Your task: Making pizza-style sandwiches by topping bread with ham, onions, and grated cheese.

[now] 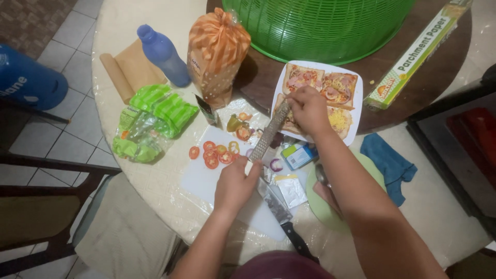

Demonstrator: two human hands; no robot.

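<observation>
Low in the frame's centre, left hand (235, 186) grips the flat metal grater's (269, 131) lower end; right hand (308, 108) pinches something hidden against it above the white plate (356, 103); stiff, light, sharp-faced, probably best held by its ends.

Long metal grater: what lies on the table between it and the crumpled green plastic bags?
In the head view, red tomato slices on a white cutting board lie between long metal grater and crumpled green plastic bags.

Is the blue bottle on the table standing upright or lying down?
Lying down. The blue bottle rests on its side on the table, its capped end pointing away from the bread bag.
</observation>
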